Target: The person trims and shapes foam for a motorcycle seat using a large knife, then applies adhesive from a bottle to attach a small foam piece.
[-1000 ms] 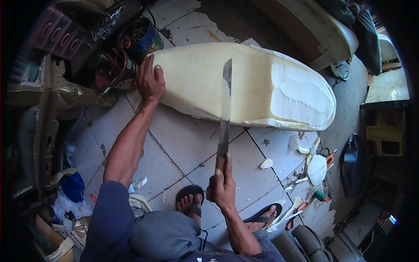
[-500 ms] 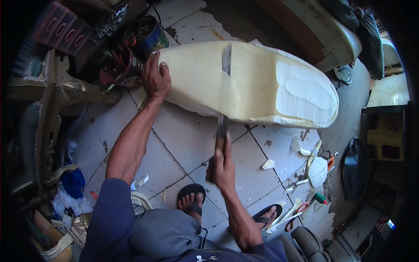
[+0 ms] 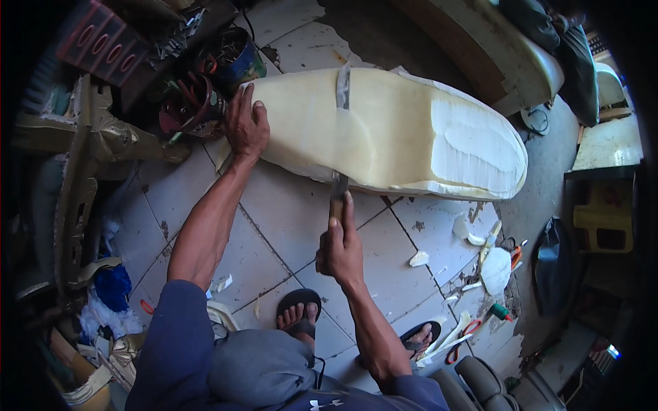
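Note:
A long cream foam seat pad lies across the floor in front of me, its right end cut paler and rougher. My left hand rests on its left end, fingers stretched out and thumb apart. My right hand is closed round the handle of a long knife, index finger extended along it. The blade runs crosswise through the top of the foam. Its tip part shows at the far edge and its base at the near edge; a layer of foam hides the middle.
Foam offcuts, orange-handled scissors and a small green bottle lie on the tiles at right. Tool-filled tubs stand beyond the pad's left end. A frame stands at left; another long seat lies behind.
The knife and my right hand have shifted slightly left along the foam, and more blade sticks out at the far edge. My left hand stays on the pad's end.

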Tool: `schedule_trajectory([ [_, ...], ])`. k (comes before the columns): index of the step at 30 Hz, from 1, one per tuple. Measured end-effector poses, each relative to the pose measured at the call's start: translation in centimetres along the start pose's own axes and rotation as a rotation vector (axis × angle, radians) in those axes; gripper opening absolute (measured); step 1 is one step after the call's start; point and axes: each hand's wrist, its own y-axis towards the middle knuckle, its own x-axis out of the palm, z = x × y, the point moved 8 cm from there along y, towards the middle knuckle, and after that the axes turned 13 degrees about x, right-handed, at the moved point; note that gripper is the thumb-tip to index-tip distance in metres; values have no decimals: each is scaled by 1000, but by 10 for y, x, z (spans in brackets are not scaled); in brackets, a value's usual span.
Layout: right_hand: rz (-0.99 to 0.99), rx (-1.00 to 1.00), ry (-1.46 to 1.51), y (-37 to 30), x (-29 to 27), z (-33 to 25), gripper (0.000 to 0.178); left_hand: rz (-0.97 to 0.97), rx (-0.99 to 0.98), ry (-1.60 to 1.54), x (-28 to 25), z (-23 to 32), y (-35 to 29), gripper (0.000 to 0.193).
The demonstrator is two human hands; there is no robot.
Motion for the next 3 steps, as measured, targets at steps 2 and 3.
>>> schedule_trajectory([
  [2, -23, 6, -18, 4, 3, 2, 66, -44, -38, -6, 2, -4, -1, 48],
  [3, 31, -78, -125, 0, -1, 21, 68, -58, -52, -10, 6, -6, 3, 48],
])
